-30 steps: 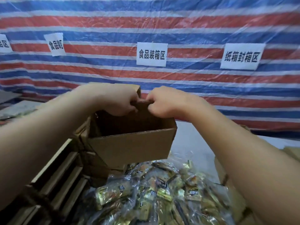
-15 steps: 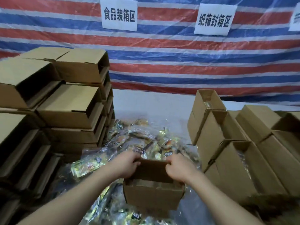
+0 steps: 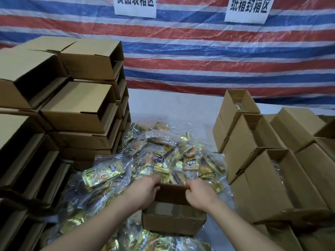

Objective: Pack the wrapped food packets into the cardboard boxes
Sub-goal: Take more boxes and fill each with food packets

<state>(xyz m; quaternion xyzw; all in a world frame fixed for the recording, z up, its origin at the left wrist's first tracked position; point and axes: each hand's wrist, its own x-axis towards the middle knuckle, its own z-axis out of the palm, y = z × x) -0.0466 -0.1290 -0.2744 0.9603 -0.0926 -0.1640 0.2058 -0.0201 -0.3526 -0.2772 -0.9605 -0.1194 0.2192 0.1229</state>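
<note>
Here both hands [image 3: 145, 192] [image 3: 200, 194] grip the upward-opening cardboard box [image 3: 173, 221].

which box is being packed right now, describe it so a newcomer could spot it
Start at the heap of shiny food packets between the two box stacks. At its near edge sits one small open cardboard box. It alone is gripped at its far flap by the left hand and right hand.
</note>
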